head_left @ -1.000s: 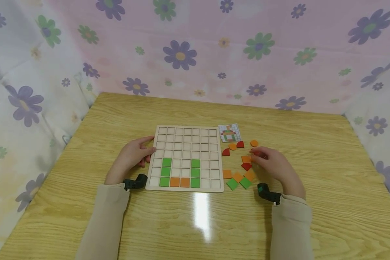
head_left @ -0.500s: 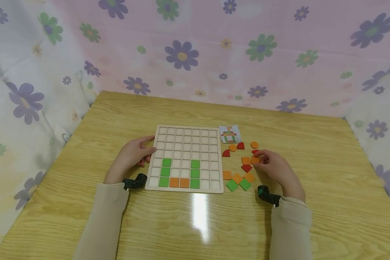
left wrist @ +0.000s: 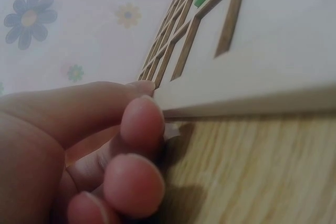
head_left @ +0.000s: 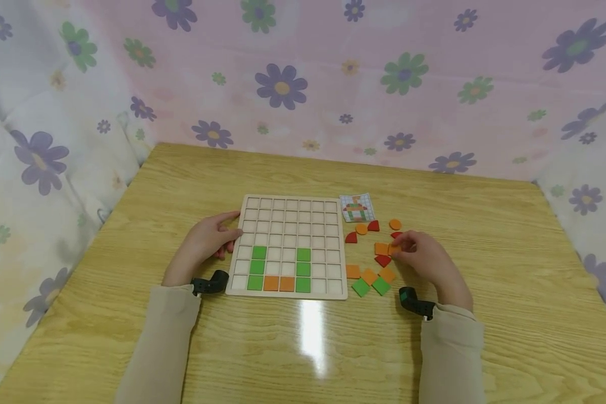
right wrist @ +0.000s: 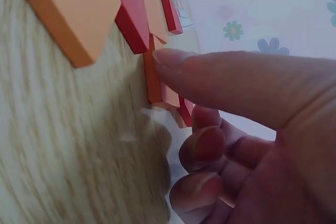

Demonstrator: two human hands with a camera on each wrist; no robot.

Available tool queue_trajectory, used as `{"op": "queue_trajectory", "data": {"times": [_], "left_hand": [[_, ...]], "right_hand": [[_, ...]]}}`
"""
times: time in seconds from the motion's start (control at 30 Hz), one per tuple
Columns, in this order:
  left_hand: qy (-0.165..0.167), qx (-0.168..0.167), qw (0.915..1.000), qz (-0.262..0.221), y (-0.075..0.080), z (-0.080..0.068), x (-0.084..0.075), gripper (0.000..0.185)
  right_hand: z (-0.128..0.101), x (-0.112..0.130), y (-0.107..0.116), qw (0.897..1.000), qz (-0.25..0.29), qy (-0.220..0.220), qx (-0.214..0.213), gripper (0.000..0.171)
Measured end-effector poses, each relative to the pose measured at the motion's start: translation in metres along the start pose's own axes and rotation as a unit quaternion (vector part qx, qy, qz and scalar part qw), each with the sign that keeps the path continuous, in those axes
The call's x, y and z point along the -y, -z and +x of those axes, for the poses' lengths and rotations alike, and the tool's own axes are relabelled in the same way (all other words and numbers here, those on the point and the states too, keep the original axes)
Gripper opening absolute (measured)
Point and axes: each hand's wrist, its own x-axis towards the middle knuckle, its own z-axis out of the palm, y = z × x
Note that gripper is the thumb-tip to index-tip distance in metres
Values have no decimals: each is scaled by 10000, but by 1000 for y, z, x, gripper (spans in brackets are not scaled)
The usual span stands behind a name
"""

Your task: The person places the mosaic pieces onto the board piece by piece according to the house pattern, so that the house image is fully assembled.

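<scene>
A wooden grid board (head_left: 283, 224) lies flat on the table, with green square tiles (head_left: 257, 267) in two columns and two orange square tiles (head_left: 279, 283) between their lower ends. My left hand (head_left: 204, 241) holds the board's left edge; in the left wrist view its thumb (left wrist: 139, 85) is at the rim, other fingers curled beside it. My right hand (head_left: 424, 255) pinches an orange square tile (right wrist: 152, 74) at the table, thumb on it. That tile stands against another orange square (head_left: 381, 248), and a red quarter-round piece (head_left: 382, 261) lies just below them.
A printed pattern card (head_left: 357, 207) lies by the board's upper right corner. Orange discs (head_left: 361, 229) and red quarter-round pieces (head_left: 351, 238) are scattered right of the board. Loose green tiles (head_left: 361, 287) and orange tiles (head_left: 353, 271) lie nearer me. A flowered cloth (head_left: 313, 84) hangs behind the table.
My right hand has drawn back slightly from the red piece it was over, then moved a little left with the orange tile, up against its neighbour. My left hand has stayed put.
</scene>
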Motion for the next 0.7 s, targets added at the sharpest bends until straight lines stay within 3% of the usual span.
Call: {"op": "queue_trajectory", "data": {"times": [0.33, 0.7], "left_hand": [[-42, -7, 10000, -80, 0, -2, 1, 55], [-4, -23, 9998, -186, -1, -3, -2, 53]], "right_hand": [[-1, 5, 1, 9996, -284, 78, 7, 32], [-2, 4, 1, 9999, -128, -46, 91, 31]]}}
